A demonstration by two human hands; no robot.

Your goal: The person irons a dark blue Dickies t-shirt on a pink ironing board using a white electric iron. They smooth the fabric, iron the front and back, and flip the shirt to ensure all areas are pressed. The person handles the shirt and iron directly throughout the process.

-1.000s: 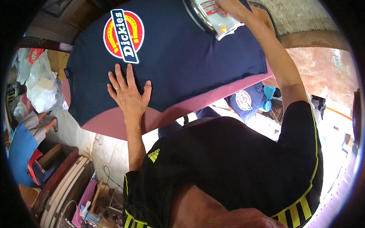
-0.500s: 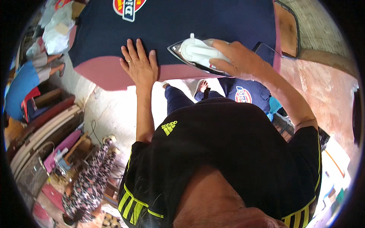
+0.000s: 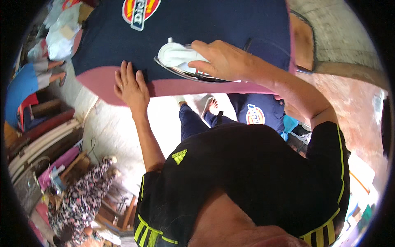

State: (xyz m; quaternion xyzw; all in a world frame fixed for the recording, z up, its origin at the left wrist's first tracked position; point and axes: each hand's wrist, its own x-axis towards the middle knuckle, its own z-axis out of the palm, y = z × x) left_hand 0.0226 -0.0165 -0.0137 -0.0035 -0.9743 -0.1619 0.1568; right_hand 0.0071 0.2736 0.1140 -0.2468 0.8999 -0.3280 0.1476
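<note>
A dark navy garment (image 3: 214,20) with a red and yellow printed badge (image 3: 140,12) lies spread over a pink ironing board (image 3: 103,82). My right hand (image 3: 222,59) is closed round the handle of a white steam iron (image 3: 175,55), whose pointed metal plate rests on the cloth near the board's close edge, tip to the left. My left hand (image 3: 133,84) lies flat with fingers stretched at the garment's lower edge, partly over the pink cover, left of the iron. It holds nothing.
Another navy garment (image 3: 257,109) with a similar badge hangs or lies below the board at right. Two people are at left, one in a blue top (image 3: 22,86), one in patterned clothing (image 3: 82,201). White plastic bags (image 3: 61,39) sit beyond the board's left end.
My right hand has slid the iron leftward along the cloth. My left hand has shifted left and a little nearer, toward the board's close edge.
</note>
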